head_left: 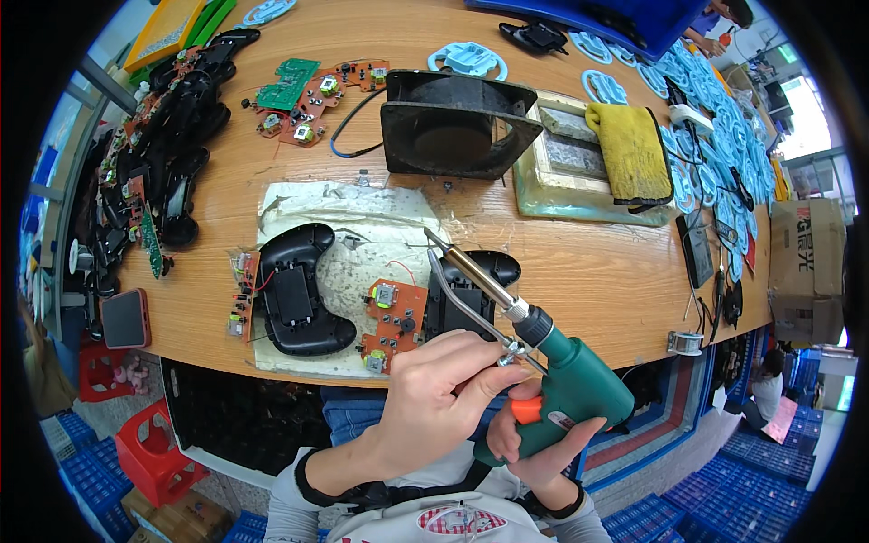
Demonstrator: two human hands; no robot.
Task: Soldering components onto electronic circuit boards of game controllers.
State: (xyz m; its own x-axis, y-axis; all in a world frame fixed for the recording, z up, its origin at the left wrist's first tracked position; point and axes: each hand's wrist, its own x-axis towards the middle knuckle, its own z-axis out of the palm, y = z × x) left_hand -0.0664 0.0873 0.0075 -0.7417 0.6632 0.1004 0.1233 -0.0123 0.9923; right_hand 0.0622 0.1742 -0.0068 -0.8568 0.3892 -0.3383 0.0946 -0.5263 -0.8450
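Observation:
My right hand grips the handle of a green soldering gun with an orange trigger. Its metal tip points up and left over the work mat. With closed fingertips, my left hand pinches the small metal fitting at the base of the gun's curved solder feed tube. Below the tip lie a black game controller shell, partly hidden by the gun, and an orange circuit board with a red wire. Another black controller shell rests to the left, beside an orange board standing on edge.
Behind the stained white mat stands a black fan. A yellow cloth drapes over a framed box to its right. Boards and black shells pile up on the left; light-blue plastic parts cover the far right. A solder spool sits near the right edge.

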